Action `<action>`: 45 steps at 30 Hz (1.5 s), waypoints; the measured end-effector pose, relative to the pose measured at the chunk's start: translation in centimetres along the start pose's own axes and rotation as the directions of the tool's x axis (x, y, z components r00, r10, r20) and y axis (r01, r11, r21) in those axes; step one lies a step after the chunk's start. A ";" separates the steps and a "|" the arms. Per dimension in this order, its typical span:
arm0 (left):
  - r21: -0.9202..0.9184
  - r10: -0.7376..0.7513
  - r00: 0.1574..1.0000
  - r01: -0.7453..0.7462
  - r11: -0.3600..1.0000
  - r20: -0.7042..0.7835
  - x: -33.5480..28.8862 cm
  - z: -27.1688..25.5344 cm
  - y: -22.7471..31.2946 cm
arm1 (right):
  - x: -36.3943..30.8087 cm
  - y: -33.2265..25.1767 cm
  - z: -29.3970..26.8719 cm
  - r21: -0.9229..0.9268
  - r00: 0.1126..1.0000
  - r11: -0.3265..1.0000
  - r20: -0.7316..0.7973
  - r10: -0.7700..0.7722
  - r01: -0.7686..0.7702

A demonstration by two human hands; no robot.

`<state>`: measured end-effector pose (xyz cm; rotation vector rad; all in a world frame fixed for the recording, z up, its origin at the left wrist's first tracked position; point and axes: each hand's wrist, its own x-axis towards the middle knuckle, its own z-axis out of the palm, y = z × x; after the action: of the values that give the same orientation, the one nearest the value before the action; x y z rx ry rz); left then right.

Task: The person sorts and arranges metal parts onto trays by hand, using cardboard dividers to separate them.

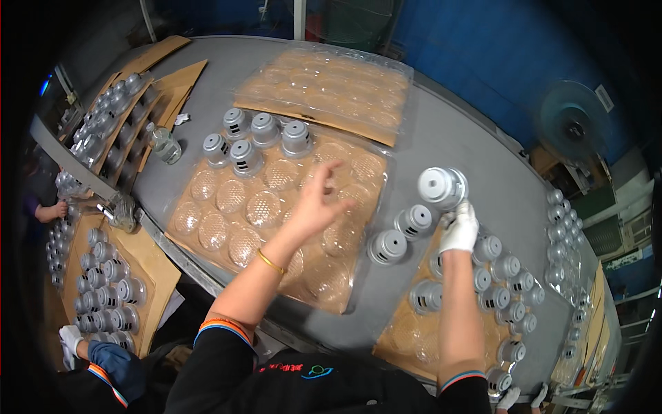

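Observation:
My bare left hand is over the clear plastic tray, fingers spread and nothing in them. Round moulded pockets fill this tray, with brown cardboard showing beneath. Several silver-grey cup-shaped parts with stepped tops sit in its far-left pockets. In a white glove, my right hand grips another silver-grey cup-shaped part, tilted and to the right of the tray. Its fingers are partly hidden. Two similar parts stand on the grey table just left of that hand.
Below my right forearm, a second tray holds several grey parts. Empty clear trays are stacked at the far side. A clear bottle stands at left, near cardboard layers of parts. Other people's hands show at lower left and lower right.

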<state>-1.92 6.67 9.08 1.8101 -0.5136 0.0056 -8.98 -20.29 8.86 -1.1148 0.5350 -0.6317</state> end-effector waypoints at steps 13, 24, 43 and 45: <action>0.485 -0.259 0.904 0.404 0.775 -0.339 13.7 -6.7 -15.7 | 17.2 13.6 -3.6 0.091 0.717 0.760 -0.277 0.639 -0.643; 0.042 0.146 0.893 -0.141 0.989 -0.425 10.5 -3.8 -9.2 | 6.4 4.1 5.5 -0.578 0.937 0.737 0.208 -0.281 0.350; 0.717 0.048 0.853 0.405 0.567 -0.520 5.2 -15.8 -16.3 | -5.4 -4.3 10.0 0.496 0.853 0.706 0.410 0.324 -0.506; 0.670 -0.031 0.839 0.456 0.586 -0.543 4.8 -16.4 -17.6 | -4.8 -3.1 9.4 0.557 0.856 0.659 0.418 0.304 -0.506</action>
<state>12.64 23.72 -0.75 2.6258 0.1862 0.5653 -6.64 -11.84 15.45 -0.3694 0.2514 -0.2000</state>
